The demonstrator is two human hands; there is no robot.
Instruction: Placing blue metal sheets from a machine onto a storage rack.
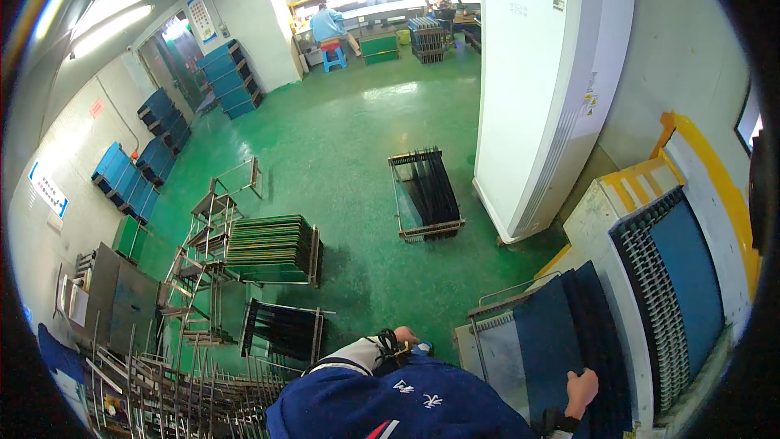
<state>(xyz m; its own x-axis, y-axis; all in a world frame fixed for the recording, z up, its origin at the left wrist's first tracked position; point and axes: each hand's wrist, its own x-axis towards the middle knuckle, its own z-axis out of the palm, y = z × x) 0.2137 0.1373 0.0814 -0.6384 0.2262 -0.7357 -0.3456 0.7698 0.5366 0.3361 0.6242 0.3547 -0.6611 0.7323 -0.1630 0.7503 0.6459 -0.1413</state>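
Note:
My right hand [581, 391] is closed on the upper edge of a thin dark panel, one of several dark panels [601, 317] standing upright in a rack at the lower right. A wide blue-grey panel [548, 341] stands beside them, left of my hand. The metal frame of the rack [497, 358] shows at its left side. My left hand [404, 334] is in front of my body, beyond a pale sleeve with black cords. It is small in view, and its fingers cannot be made out.
Right of the rack is a roller conveyor [654, 301] with a blue panel [691, 268] on it. A tall white cabinet [528, 97] stands ahead. Racks of dark panels [435, 195] and green boards [268, 244] sit on the green floor. People work at a far bench.

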